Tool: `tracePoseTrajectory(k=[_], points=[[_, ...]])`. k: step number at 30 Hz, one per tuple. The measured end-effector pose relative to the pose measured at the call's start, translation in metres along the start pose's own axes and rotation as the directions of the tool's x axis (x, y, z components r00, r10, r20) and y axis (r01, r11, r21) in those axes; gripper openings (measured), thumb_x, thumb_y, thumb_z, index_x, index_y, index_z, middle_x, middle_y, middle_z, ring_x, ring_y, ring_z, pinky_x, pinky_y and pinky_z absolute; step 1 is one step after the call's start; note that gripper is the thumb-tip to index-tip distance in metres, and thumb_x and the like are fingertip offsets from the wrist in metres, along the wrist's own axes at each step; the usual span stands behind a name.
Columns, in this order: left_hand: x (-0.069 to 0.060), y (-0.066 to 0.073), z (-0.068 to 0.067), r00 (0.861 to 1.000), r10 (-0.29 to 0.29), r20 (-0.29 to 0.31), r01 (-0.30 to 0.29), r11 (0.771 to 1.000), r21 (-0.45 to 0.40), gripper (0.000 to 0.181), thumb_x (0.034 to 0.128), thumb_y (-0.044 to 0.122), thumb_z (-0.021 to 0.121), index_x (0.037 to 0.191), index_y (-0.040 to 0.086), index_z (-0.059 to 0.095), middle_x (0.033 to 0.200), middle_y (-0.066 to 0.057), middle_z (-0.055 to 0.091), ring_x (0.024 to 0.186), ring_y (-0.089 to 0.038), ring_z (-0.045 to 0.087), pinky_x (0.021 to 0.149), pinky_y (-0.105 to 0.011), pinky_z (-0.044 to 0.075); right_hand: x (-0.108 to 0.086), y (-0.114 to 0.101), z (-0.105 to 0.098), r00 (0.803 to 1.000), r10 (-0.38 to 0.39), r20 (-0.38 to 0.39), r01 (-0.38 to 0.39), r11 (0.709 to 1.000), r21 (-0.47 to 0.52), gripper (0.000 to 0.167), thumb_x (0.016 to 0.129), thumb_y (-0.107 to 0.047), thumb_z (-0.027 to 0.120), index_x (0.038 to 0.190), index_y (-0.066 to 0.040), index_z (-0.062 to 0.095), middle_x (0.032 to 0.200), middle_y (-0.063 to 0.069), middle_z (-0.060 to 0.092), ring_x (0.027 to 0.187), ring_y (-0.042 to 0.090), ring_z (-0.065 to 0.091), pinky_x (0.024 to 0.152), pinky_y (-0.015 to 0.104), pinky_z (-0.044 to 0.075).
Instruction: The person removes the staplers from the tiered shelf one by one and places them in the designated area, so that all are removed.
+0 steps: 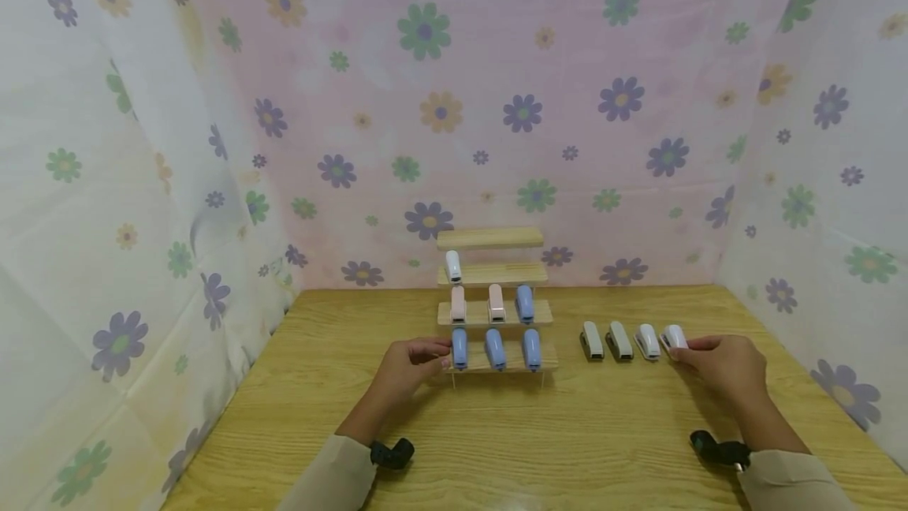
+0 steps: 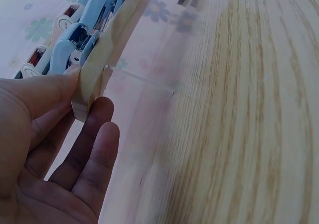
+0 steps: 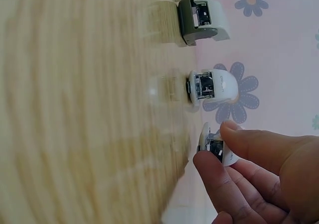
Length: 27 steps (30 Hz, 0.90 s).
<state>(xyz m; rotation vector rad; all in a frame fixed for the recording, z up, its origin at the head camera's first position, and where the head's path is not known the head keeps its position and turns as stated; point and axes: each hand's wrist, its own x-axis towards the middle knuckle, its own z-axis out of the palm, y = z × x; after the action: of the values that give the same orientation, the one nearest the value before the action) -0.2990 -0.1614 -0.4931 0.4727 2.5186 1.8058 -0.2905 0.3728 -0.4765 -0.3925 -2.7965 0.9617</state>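
My left hand [image 1: 406,369] grips the left end of the lowest board of a tiered wooden stand [image 1: 514,359]; in the left wrist view the thumb lies on top and fingertips [image 2: 102,109] are below. Three blue staplers [image 1: 494,348] stand on that board. One tier up are two pink staplers [image 1: 458,304] and a blue stapler [image 1: 525,303]; a white stapler [image 1: 453,266] sits above them. To the right, my right hand [image 1: 731,369] pinches another white stapler [image 3: 230,156] between thumb and fingers. Whether it touches the table cannot be told.
Left of the pinched stapler, one white stapler [image 1: 646,341] and two grey staplers [image 1: 619,341] stand in a row on the wooden table [image 1: 539,448]. A flowered cloth [image 1: 482,61] closes off the back and both sides. Clear legs support the stand.
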Motion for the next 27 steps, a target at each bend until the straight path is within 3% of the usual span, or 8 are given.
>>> tracePoseTrajectory(k=[5,27], points=[[0.0007,0.0006,-0.0012,1.000,-0.009,0.001,0.009,1.000,0.010,0.016,0.0928,0.024,0.081,0.108,0.020,0.082,0.130,0.004,0.072,0.119,-0.020,0.067,0.087,-0.025,0.057,0.0011,0.0021,0.0015,1.000,0.007,-0.005,-0.007,1.000,0.015,0.055,0.088,-0.054,0.079,0.107,-0.003,0.081,0.119,0.026,0.072,0.105,0.050,0.061,0.079,0.053,0.048],[-0.0005,0.0006,0.0009,1.000,0.009,-0.012,-0.009,1.000,-0.009,0.017,0.0920,0.021,0.081,0.107,0.014,0.082,0.130,-0.003,0.072,0.119,-0.024,0.067,0.085,-0.020,0.055,0.0007,0.0011,0.0003,1.000,0.009,0.007,-0.009,1.000,-0.003,0.055,0.090,-0.052,0.078,0.109,-0.001,0.080,0.116,0.027,0.073,0.104,0.050,0.061,0.080,0.055,0.047]])
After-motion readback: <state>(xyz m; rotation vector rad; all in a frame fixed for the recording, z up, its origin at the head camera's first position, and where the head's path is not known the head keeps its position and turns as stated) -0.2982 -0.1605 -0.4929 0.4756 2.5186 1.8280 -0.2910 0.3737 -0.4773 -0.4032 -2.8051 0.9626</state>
